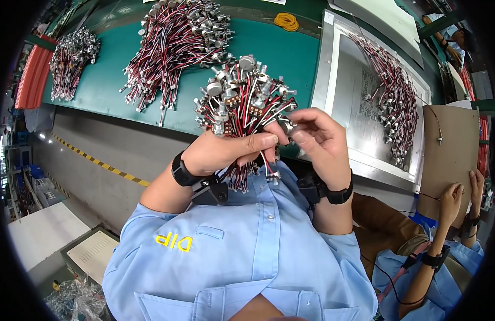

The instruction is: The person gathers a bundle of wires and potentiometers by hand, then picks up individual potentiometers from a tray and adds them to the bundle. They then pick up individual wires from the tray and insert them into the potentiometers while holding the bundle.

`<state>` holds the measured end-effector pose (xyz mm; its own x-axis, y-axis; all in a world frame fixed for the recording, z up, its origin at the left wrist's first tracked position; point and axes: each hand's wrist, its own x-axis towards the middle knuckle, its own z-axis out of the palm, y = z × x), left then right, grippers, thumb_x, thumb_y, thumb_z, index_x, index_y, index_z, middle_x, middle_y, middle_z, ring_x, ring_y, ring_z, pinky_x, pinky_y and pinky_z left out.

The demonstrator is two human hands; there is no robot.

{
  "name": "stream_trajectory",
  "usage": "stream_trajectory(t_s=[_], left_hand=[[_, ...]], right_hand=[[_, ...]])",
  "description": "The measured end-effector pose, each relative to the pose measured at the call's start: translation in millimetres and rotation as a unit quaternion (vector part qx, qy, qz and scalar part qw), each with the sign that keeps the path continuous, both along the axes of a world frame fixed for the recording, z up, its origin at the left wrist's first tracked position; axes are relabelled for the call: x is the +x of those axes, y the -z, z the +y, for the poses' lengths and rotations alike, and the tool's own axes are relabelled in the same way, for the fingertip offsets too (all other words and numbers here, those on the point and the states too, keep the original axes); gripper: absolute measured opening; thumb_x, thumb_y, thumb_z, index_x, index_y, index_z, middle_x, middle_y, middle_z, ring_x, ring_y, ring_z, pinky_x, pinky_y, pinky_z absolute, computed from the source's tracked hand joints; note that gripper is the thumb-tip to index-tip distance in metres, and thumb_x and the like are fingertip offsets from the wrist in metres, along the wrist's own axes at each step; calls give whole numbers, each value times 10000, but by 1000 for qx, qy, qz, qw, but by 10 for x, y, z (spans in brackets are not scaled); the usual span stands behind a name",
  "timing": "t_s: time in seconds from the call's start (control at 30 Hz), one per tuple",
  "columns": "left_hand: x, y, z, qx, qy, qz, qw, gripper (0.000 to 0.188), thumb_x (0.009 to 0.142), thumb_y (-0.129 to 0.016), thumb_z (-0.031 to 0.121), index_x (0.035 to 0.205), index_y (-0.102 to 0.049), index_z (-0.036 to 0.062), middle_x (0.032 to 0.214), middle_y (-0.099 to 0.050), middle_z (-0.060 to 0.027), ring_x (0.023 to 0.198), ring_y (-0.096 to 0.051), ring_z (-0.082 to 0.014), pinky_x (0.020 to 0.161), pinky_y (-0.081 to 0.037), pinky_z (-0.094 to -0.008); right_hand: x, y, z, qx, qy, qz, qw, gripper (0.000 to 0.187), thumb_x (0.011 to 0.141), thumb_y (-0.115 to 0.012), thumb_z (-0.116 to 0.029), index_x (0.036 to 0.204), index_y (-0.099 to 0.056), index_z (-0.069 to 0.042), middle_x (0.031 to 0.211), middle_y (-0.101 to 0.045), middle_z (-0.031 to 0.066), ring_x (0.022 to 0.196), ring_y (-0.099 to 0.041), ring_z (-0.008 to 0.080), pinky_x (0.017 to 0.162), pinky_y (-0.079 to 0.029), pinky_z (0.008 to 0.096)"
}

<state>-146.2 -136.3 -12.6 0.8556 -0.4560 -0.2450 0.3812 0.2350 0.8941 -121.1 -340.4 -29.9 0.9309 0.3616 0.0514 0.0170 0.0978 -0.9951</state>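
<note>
In front of my chest, my left hand (220, 151) is closed around a thick bundle of wired potentiometers (247, 99). Their metal bodies and shafts fan out above the fist, while red, black and white wires with small white connectors hang below it. At the bundle's right edge, the thumb and fingers of my right hand (327, 139) pinch one potentiometer (286, 126), partly hidden by the fingertips. A single wire end with a connector (272, 175) dangles apart from the others, beneath my left thumb.
Larger heaps of wired potentiometers (178, 48) and a smaller pile (76, 61) lie on the green bench (290, 64). More lie on a framed metal tray (341, 101) at right. A yellow coil (286, 21) sits behind. A co-worker's hands (452, 200) are beside a brown board (443, 155).
</note>
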Motion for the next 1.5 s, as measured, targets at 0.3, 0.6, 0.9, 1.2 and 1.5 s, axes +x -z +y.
stream_trajectory(t_s=[0.3, 0.6, 0.9, 1.2, 1.5], left_hand=[[-19, 43, -79, 54, -88, 20, 994, 228, 879, -612, 238, 951, -613, 22, 655, -546, -6, 490, -400, -33, 423, -293, -175], [-24, 43, -126, 83, -117, 10, 990, 202, 866, -626, 192, 991, -607, 34, 651, -542, 3, 489, -398, -32, 426, -291, -181], [-33, 36, -121, 87, -121, 15, 989, 189, 867, -629, 185, 976, -616, 32, 669, -557, 3, 505, -418, -32, 432, -302, -178], [-25, 63, -109, 73, -146, 20, 986, 172, 874, -619, 192, 960, -621, 43, 683, -580, 20, 515, -422, -24, 447, -330, -174], [-18, 80, -95, 73, -128, -20, 989, 204, 885, -600, 205, 995, -622, 34, 706, -594, 16, 518, -420, -22, 452, -335, -169]], right_hand=[[-28, 18, 10, -51, 13, -118, 992, 261, 732, -706, 24, 970, -599, 23, 956, -630, 108, 866, -613, 157, 789, -486, 271], [-48, 59, -6, -12, 22, -61, 998, 282, 716, -703, 57, 972, -589, 32, 984, -630, 142, 909, -618, 181, 812, -495, 280], [-54, 116, 26, 41, -12, 12, 999, 283, 757, -673, 61, 1021, -576, 31, 990, -641, 117, 907, -629, 158, 804, -514, 270], [-68, 154, 42, 75, -48, 107, 990, 300, 743, -691, 67, 1011, -559, 45, 970, -622, 108, 903, -616, 164, 828, -505, 285], [-45, 187, 59, 13, 29, -116, 993, 274, 699, -726, 46, 941, -603, 9, 886, -619, 89, 833, -612, 150, 745, -504, 248]])
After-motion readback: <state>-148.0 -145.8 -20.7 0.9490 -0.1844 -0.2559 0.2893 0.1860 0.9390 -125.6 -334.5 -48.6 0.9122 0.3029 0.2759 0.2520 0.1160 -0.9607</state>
